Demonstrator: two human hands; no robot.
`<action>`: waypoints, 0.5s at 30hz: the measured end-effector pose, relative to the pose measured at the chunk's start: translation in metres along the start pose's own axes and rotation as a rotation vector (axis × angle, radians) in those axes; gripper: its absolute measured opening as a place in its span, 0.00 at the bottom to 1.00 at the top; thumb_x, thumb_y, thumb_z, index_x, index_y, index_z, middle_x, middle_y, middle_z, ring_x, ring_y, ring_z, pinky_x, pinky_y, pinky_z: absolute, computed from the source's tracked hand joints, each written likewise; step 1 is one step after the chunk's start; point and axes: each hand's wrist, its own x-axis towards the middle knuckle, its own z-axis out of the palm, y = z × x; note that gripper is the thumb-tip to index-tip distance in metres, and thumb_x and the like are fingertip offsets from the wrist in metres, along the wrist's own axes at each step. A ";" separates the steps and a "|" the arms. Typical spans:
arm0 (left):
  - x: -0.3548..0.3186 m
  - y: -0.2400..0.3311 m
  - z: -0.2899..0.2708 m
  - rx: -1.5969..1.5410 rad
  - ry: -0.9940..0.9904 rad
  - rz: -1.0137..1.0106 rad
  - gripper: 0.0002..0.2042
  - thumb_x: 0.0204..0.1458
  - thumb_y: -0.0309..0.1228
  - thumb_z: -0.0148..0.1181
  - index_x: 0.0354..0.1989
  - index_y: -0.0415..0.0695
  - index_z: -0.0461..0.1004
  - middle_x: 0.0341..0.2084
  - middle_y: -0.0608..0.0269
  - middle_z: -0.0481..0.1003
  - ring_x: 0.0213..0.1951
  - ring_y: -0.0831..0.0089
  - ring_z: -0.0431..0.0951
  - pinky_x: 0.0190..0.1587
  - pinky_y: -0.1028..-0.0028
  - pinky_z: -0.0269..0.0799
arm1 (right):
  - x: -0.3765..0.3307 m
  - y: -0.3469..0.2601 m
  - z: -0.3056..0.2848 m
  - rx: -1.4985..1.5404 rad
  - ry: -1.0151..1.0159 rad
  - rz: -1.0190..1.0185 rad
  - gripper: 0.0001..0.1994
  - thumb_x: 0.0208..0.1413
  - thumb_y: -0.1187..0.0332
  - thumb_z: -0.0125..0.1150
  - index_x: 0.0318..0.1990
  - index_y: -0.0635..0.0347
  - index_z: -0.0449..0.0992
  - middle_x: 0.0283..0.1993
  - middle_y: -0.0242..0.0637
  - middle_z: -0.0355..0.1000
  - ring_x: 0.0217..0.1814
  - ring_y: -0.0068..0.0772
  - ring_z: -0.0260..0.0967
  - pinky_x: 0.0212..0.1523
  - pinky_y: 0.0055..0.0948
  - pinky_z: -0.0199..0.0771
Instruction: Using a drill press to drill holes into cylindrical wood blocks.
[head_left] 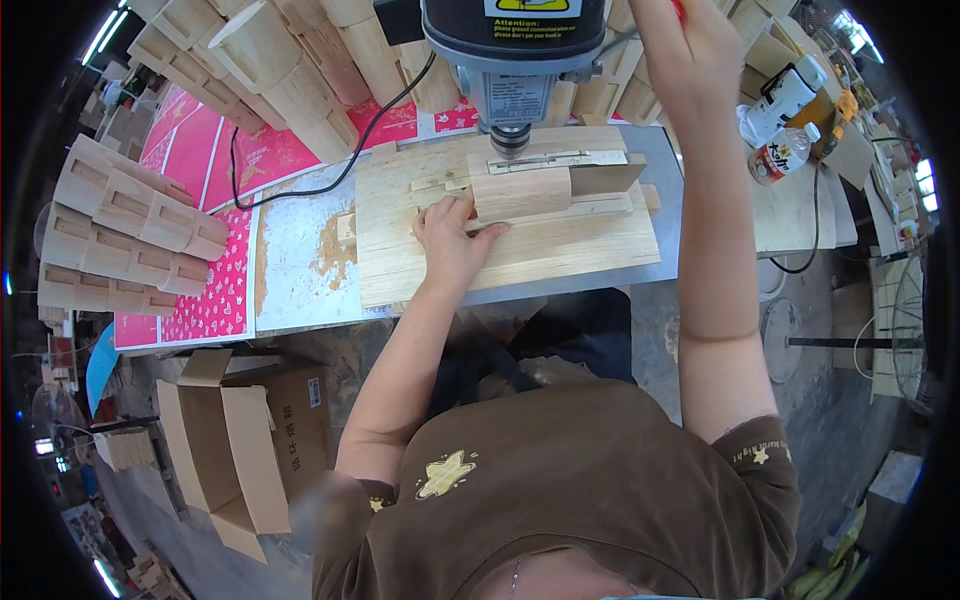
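A cluttered woodworking shop surrounds a grey metal bench (300,270) dusted with sawdust, and the drill press (512,50) standing on it serves as landmark. Directly under its chuck, a small wooden block (520,192) sits against a plywood jig (500,250). The block looks light, stiff and dry, best pinned by its near face and left end. The left hand (450,235) reaches forward from below the press, fingers flat and pressing the block. The right hand (690,45), arm raised beside the press head, is clenched around a red-tipped lever (679,8). Stacked wooden pieces (125,225) lie far left.
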 end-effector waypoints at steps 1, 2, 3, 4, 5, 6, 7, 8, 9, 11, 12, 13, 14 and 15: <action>0.002 0.003 -0.003 -0.043 -0.057 -0.064 0.27 0.32 0.40 0.71 0.44 0.47 0.75 0.28 0.68 0.71 0.37 0.69 0.70 0.53 0.62 0.49 | 0.023 0.018 0.011 -0.295 -0.247 0.129 0.16 0.57 0.61 0.49 0.28 0.67 0.73 0.21 0.44 0.69 0.26 0.33 0.67 0.30 0.31 0.66; 0.003 0.004 -0.003 -0.043 -0.053 -0.059 0.27 0.32 0.40 0.71 0.44 0.47 0.75 0.28 0.68 0.71 0.37 0.69 0.70 0.53 0.62 0.49 | 0.042 0.033 0.018 -0.593 -0.495 0.260 0.15 0.58 0.61 0.49 0.28 0.66 0.73 0.23 0.44 0.69 0.27 0.33 0.68 0.30 0.31 0.66; 0.005 0.003 -0.002 -0.101 -0.056 -0.068 0.26 0.32 0.40 0.72 0.43 0.46 0.75 0.28 0.68 0.71 0.38 0.71 0.70 0.54 0.62 0.48 | 0.047 0.038 0.021 -0.590 -0.491 0.257 0.15 0.58 0.61 0.49 0.28 0.66 0.73 0.23 0.44 0.69 0.27 0.33 0.68 0.30 0.31 0.66; 0.006 0.001 0.000 -0.160 -0.060 -0.077 0.25 0.32 0.40 0.72 0.42 0.46 0.76 0.29 0.69 0.72 0.38 0.72 0.70 0.54 0.62 0.46 | 0.047 0.041 0.025 -0.307 -0.288 0.114 0.15 0.58 0.61 0.49 0.30 0.65 0.72 0.24 0.45 0.70 0.28 0.33 0.68 0.31 0.31 0.66; 0.007 0.000 0.001 -0.159 -0.057 -0.075 0.25 0.32 0.40 0.72 0.42 0.46 0.76 0.29 0.69 0.72 0.38 0.72 0.70 0.54 0.62 0.46 | 0.044 0.044 0.028 -0.024 -0.084 -0.027 0.15 0.59 0.60 0.48 0.31 0.64 0.72 0.25 0.45 0.70 0.29 0.34 0.69 0.32 0.31 0.66; 0.008 -0.001 0.002 -0.216 -0.044 -0.069 0.24 0.31 0.38 0.72 0.40 0.45 0.77 0.29 0.69 0.72 0.37 0.72 0.71 0.53 0.64 0.50 | 0.036 0.047 0.026 -0.023 -0.082 -0.029 0.15 0.59 0.60 0.48 0.31 0.64 0.72 0.25 0.45 0.70 0.29 0.34 0.69 0.32 0.31 0.66; 0.007 -0.004 0.004 -0.274 -0.031 -0.067 0.23 0.30 0.37 0.73 0.39 0.44 0.77 0.29 0.68 0.72 0.36 0.72 0.71 0.51 0.65 0.53 | 0.022 0.050 0.021 0.086 -0.133 0.057 0.12 0.57 0.62 0.53 0.36 0.63 0.72 0.26 0.40 0.68 0.29 0.30 0.66 0.33 0.28 0.66; 0.007 -0.010 0.006 -0.274 -0.030 -0.069 0.23 0.30 0.37 0.73 0.39 0.44 0.77 0.29 0.68 0.72 0.36 0.72 0.71 0.51 0.65 0.53 | 0.005 0.054 0.015 0.195 -0.185 0.143 0.11 0.55 0.65 0.57 0.40 0.62 0.73 0.26 0.34 0.66 0.30 0.25 0.64 0.35 0.25 0.65; 0.008 -0.017 0.010 -0.382 -0.030 -0.076 0.22 0.29 0.34 0.73 0.38 0.43 0.77 0.28 0.67 0.71 0.34 0.72 0.72 0.46 0.68 0.58 | -0.017 0.063 0.011 0.174 -0.283 0.137 0.11 0.54 0.66 0.58 0.42 0.61 0.72 0.29 0.35 0.68 0.33 0.28 0.66 0.38 0.27 0.66; 0.011 -0.012 0.008 -0.499 -0.043 -0.074 0.21 0.29 0.31 0.73 0.36 0.42 0.78 0.28 0.66 0.71 0.32 0.72 0.72 0.42 0.70 0.63 | -0.063 0.097 0.002 0.026 -0.483 -0.006 0.11 0.51 0.66 0.60 0.41 0.59 0.71 0.34 0.38 0.70 0.39 0.37 0.67 0.41 0.33 0.66; 0.012 -0.002 -0.001 -0.519 -0.073 -0.087 0.20 0.31 0.27 0.72 0.36 0.40 0.77 0.28 0.66 0.70 0.32 0.74 0.73 0.40 0.73 0.68 | -0.085 0.114 -0.001 -0.092 -0.588 -0.142 0.11 0.49 0.66 0.62 0.38 0.59 0.72 0.35 0.41 0.71 0.42 0.43 0.67 0.41 0.37 0.67; 0.009 0.001 -0.009 -0.533 -0.095 -0.105 0.18 0.33 0.24 0.71 0.36 0.37 0.76 0.27 0.65 0.69 0.33 0.76 0.73 0.37 0.75 0.73 | -0.106 0.116 0.000 -0.132 -0.635 -0.101 0.11 0.48 0.66 0.62 0.38 0.59 0.72 0.36 0.40 0.71 0.43 0.44 0.66 0.42 0.38 0.66; 0.006 -0.005 -0.016 -0.527 -0.094 -0.110 0.18 0.33 0.24 0.71 0.36 0.37 0.76 0.27 0.65 0.69 0.33 0.76 0.73 0.37 0.75 0.73 | -0.119 0.113 -0.001 -0.172 -0.683 -0.062 0.12 0.47 0.67 0.62 0.38 0.58 0.71 0.37 0.40 0.71 0.45 0.46 0.65 0.44 0.39 0.64; 0.002 -0.013 -0.025 -0.438 -0.054 -0.048 0.18 0.31 0.25 0.72 0.35 0.38 0.77 0.25 0.66 0.69 0.30 0.75 0.71 0.35 0.76 0.70 | -0.123 0.110 -0.004 -0.162 -0.685 -0.062 0.12 0.47 0.67 0.62 0.38 0.58 0.71 0.37 0.40 0.71 0.45 0.46 0.65 0.44 0.39 0.64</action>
